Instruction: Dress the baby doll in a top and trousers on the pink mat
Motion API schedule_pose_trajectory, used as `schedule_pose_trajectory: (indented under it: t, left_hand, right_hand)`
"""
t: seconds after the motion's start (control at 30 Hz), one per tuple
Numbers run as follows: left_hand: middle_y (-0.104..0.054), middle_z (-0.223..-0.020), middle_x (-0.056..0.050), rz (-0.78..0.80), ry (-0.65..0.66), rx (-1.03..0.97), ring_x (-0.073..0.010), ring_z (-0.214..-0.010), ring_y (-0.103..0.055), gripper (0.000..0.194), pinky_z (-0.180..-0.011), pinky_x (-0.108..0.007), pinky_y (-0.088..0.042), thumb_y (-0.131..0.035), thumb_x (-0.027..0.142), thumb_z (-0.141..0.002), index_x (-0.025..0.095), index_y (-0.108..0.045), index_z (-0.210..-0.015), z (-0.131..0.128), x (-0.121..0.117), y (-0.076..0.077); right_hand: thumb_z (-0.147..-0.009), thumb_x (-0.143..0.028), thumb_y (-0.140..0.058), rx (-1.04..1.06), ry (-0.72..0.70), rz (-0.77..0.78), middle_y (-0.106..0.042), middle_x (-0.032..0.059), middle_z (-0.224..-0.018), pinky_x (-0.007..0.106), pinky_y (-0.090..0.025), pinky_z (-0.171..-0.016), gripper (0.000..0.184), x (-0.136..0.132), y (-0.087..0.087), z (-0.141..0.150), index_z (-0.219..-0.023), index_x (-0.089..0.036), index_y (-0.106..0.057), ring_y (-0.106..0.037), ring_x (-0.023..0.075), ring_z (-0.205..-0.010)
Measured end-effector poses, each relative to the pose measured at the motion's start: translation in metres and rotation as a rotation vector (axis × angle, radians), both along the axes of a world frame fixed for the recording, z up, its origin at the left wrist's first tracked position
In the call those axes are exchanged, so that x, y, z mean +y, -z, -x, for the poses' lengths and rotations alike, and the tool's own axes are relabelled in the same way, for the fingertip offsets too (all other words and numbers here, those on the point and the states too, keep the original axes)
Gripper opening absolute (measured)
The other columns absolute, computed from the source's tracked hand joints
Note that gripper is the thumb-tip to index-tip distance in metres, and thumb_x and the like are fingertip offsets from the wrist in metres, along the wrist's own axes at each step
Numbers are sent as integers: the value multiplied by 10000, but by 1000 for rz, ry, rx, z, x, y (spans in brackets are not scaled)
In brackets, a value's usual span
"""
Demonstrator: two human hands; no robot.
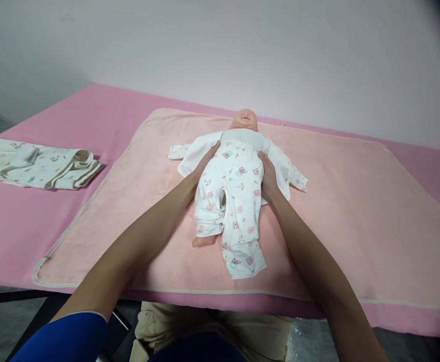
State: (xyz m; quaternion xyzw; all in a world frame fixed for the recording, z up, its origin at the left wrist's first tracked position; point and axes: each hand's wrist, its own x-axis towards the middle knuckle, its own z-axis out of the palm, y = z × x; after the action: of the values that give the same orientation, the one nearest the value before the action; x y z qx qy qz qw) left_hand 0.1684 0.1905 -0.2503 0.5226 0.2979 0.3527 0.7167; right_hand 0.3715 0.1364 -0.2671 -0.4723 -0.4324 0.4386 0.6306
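Note:
A baby doll [244,120] lies on its back, head toward the wall, on a peach mat. It wears white printed baby trousers [238,186] pulled up to its belly. One bare foot [204,242] sticks out of the left trouser leg, while the other leg's cuff hides the foot. Under the doll a white baby shirt [201,151] is spread, its sleeves out to both sides. My left hand [205,163] grips the trousers at the left hip, fingers mostly hidden. At the right hip my right hand [268,176] holds the waist side, thumb on top.
The peach mat [355,211] covers much of the pink table [73,120]. Folded printed cloth [35,163] lies on the table at the left. A pale wall [242,50] rises behind the table's far edge. My legs are at the near edge.

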Motion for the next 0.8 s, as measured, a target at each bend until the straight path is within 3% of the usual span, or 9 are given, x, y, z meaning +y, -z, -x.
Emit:
schedule_pose_trajectory:
  t: [0.07,0.13,0.2,0.3,0.37,0.53,0.7,0.8]
  left_hand:
    - [-701,-858,-126,23,1,-7,-302,-976,-692,647,-923,-449,-558,-480,815,-1010,194,-660,-987,0,4,2]
    - [-644,-817,-73,-54,-101,8,-230,-887,-641,544,-848,-367,-526,-578,739,-1012,206,-613,-908,2,11,2]
    - [-560,-783,-17,-187,-211,40,-167,-784,-557,493,-749,-305,-465,-720,661,-962,216,-549,-835,6,19,0]
    - [-453,-759,29,-384,-227,93,-121,-689,-431,520,-648,-268,-347,-828,610,-893,213,-500,-819,12,29,-6]
    - [-423,-752,37,-459,-211,122,-113,-670,-394,518,-632,-261,-308,-806,614,-911,212,-490,-829,13,33,-9]
    - [-425,-755,29,-404,-174,223,-121,-671,-392,498,-643,-267,-319,-720,610,-965,216,-454,-816,3,42,-15]
    - [-468,-772,23,-836,-134,392,-140,-722,-410,388,-695,-289,-313,-701,514,-995,209,-504,-859,-7,50,-26]
    - [-463,-745,21,-869,-160,423,-147,-720,-418,377,-706,-299,-312,-615,473,-1050,211,-460,-828,-14,60,-24]
  right_hand:
    - [-942,-751,-701,-121,42,-85,-482,-12,-774,353,-522,-804,555,2,1,-7,-796,-269,-470,-500,196,-782]
    - [-965,-745,-677,-258,74,-158,-395,-21,-769,329,-462,-761,591,2,0,-14,-768,-259,-405,-425,177,-746]
    - [-1002,-728,-642,-405,84,-206,-375,-26,-779,315,-415,-751,563,2,-3,-21,-793,-250,-428,-393,167,-745]
    - [-1035,-724,-589,-530,78,-224,-429,-25,-817,304,-404,-775,516,4,-3,-25,-868,-247,-489,-414,163,-778]
    - [-1018,-783,-553,-515,73,-178,-455,-23,-842,299,-425,-794,551,9,0,-25,-890,-251,-485,-445,167,-807]
    - [-950,-881,-524,-403,110,32,-427,-35,-783,309,-446,-750,646,21,-1,-22,-822,-261,-396,-451,171,-757]
    - [-1029,-672,-559,-846,88,-200,-518,-8,-781,335,-429,-826,482,28,-29,-15,-818,-246,-478,-485,190,-790]
    - [-1034,-647,-532,-865,41,-204,-569,8,-823,337,-444,-851,440,45,-41,-12,-853,-245,-512,-519,201,-835]
